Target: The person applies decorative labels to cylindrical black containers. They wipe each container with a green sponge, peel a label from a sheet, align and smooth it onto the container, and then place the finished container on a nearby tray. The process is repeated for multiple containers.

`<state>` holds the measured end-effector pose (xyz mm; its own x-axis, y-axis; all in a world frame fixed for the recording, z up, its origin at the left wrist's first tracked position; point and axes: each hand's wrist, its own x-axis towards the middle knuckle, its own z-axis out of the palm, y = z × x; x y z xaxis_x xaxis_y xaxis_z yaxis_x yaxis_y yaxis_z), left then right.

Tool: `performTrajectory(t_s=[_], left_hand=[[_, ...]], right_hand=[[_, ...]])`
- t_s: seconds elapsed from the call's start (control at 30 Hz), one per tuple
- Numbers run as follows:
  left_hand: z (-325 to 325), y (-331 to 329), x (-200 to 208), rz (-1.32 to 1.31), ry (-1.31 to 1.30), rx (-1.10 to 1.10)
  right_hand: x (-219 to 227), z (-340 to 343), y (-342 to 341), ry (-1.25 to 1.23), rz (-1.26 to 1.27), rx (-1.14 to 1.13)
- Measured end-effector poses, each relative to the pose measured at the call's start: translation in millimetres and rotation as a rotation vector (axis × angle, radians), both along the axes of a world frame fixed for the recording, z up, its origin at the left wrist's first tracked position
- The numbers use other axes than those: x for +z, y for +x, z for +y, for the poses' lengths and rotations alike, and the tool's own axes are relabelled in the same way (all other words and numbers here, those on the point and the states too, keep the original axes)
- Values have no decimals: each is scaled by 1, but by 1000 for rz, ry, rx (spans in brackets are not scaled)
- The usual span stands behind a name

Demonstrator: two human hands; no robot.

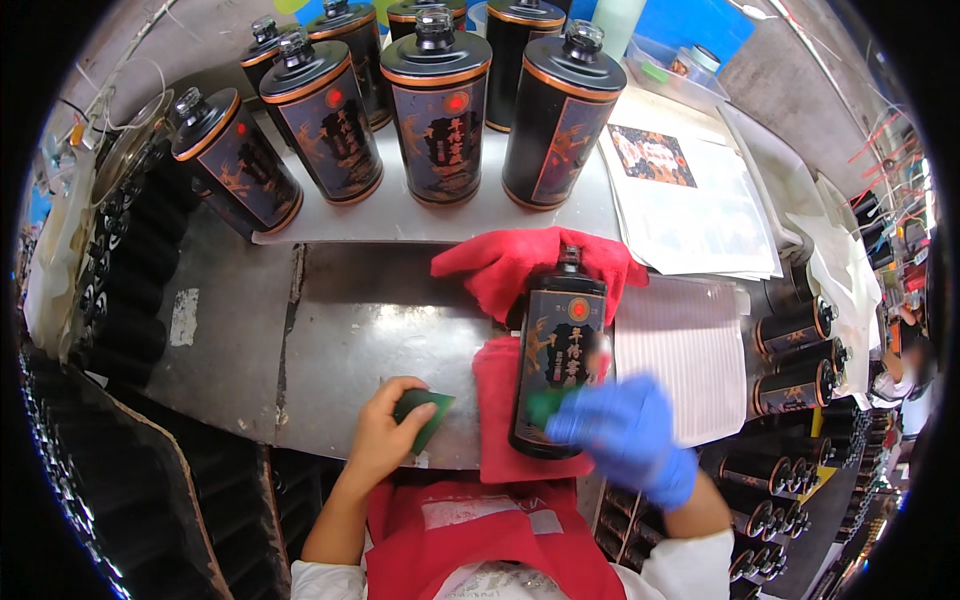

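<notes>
A black bottle (565, 345) with a dark, gold-patterned label lies on a folded red cloth (495, 410), its neck pointing away from me. Another bunched red cloth (510, 262) supports the neck end. My right hand (630, 430), in a blue glove and smeared by motion, is at the lower right of the label. From its fingers a green piece (543, 405) presses against the label; its shape is blurred. My bare left hand (388, 425) is closed around a flat dark green scraper (426, 416), left of the bottle and apart from it.
Several similar bottles (437, 125) stand on a raised white board (400, 220) at the back. Papers (700, 215) lie at the back right, above a striped white cloth (680, 360). Racked bottles (795, 390) line the right side; dark bottles (130, 265) are stacked at left.
</notes>
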<state>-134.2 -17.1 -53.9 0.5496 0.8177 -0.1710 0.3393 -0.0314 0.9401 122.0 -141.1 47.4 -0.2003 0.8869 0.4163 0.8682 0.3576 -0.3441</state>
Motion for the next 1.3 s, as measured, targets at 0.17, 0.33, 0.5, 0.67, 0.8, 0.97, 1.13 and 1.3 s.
performTrajectory(t_s=[0.17,0.33,0.5,0.67,0.8,0.97,1.13,1.3], left_hand=[[-7,29,26,-625,-468,245],[-7,103,67,-654,-172,188],[10,150,64,-514,102,159],[16,140,22,-615,-161,216],[22,134,-1,-558,-178,236],[20,117,25,-392,74,295],[-18,125,67,-267,317,100],[-10,109,16,-461,-15,188]], right_hand=[[3,-52,-43,-185,458,-220],[11,1,-15,-48,955,-673],[1,35,-5,-51,1072,-677],[-52,25,19,-75,1464,-701],[-79,20,30,-186,1550,-729],[-52,3,42,-105,1228,-876],[1,14,-21,-148,822,-682],[-62,-10,7,-191,1556,-688]])
